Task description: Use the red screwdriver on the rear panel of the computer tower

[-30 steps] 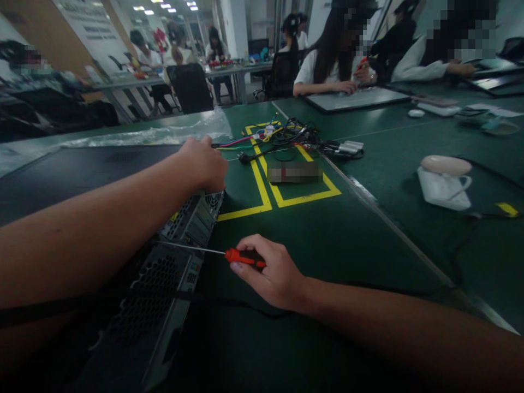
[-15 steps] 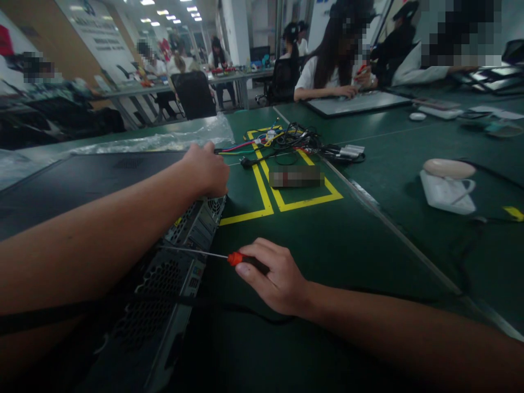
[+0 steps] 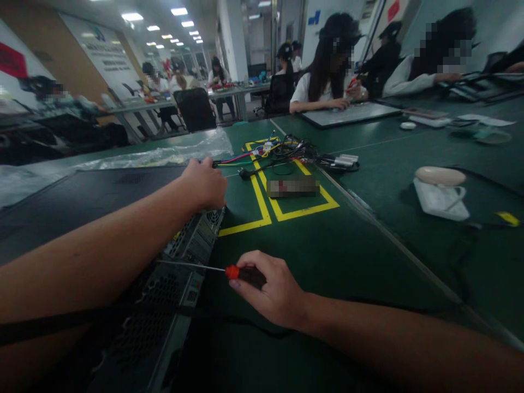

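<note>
At left, wall-sign lettering [image 3: 105,52] blurs beyond reading; below, dark computer case [image 3: 88,188], perforated rear, lies on green table [image 3: 368,245]. Left hand [image 3: 206,184] curls over its far corner, grip unclear; right hand [image 3: 278,286], apart, clamps red-and-black screwdriver [image 3: 232,272].

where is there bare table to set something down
Bare tabletop lies between the yellow tape, the right hand and the table seam; another patch lies between that seam and the white object. Crowded: the cable tangle, and the computer case, where the left hand and screwdriver are.
</note>
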